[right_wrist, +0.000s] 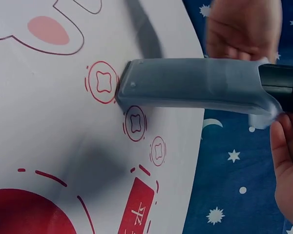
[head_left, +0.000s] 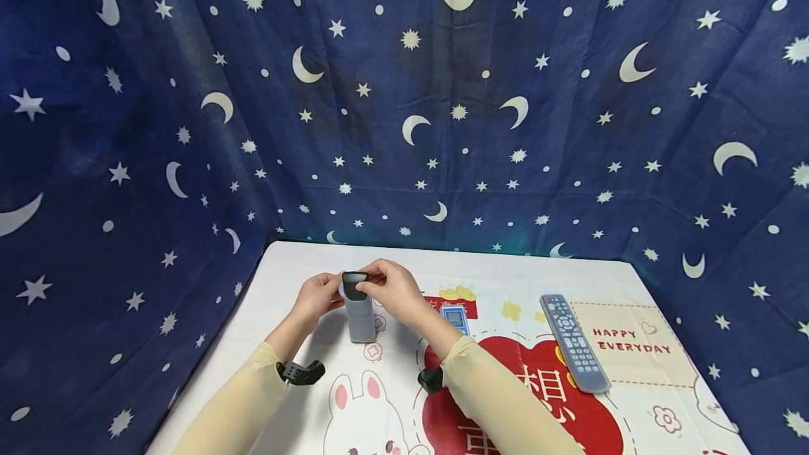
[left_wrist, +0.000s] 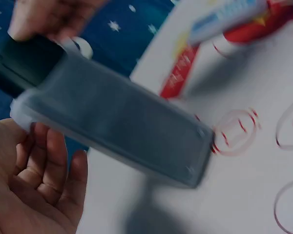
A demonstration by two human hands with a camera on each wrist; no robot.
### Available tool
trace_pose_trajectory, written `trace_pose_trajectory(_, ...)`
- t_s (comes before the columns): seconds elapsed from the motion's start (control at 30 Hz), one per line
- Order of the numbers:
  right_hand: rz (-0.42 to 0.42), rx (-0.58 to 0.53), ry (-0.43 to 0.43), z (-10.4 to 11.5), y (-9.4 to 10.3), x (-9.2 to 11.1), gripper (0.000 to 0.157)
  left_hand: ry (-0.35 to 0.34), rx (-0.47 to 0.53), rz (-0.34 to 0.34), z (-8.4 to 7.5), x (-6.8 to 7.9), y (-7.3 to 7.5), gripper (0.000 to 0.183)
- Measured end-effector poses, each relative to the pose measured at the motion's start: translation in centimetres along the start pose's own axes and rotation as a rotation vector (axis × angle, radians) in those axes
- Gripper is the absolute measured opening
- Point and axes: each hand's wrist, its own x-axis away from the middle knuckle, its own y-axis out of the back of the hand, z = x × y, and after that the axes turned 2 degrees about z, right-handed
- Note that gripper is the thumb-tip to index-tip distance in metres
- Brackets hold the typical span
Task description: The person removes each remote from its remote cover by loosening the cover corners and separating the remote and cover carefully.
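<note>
Hanging between the left hand (head_left: pixel 317 298) and the right hand (head_left: pixel 398 293), a translucent grey sleeve (head_left: pixel 362 321) is held tilted, its mouth up at the fingers and its closed end lower, seemingly lifted off the bench (head_left: pixel 297 258). The sleeve's lip is gripped on one side by the left hand; on the other, the bare end of a dark device (left_wrist: pixel 31 63), projecting from the mouth, is pinched by the right hand. Whether the lip is also caught by the right hand cannot be told, as the contact is partly hidden.

The sleeve is judged to be light, pliant and a little clingy, and is best taken by its lip and side edges. The dark device is judged stiff, fairly light and smooth enough to slip, so it is best held by the sides of its bare end.

Just right of the right hand, partly hidden by the forearm, a small blue remote (head_left: pixel 455 316) is seen on the bench. Farther right, well apart from both hands, a long grey remote (head_left: pixel 574 343) is laid at a slant. Beyond the hands, a dark blue curtain (head_left: pixel 379 125) printed with moons and stars is hung.
</note>
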Motion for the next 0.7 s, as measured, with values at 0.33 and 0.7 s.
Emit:
trace_pose_trajectory(0.33, 0.034, -0.056, 0.008, -0.1, 0.0, -0.2, 0.019, 0.082, -0.148, 0.068, 4.2, 0.2, -0.9, 0.024)
trace_pose_trajectory(0.7, 0.041, 0.014, 0.016, -0.4, 0.3, -0.6, 0.039, 0.014, -0.165, -0.019, 4.8, 1.2, -0.2, 0.029)
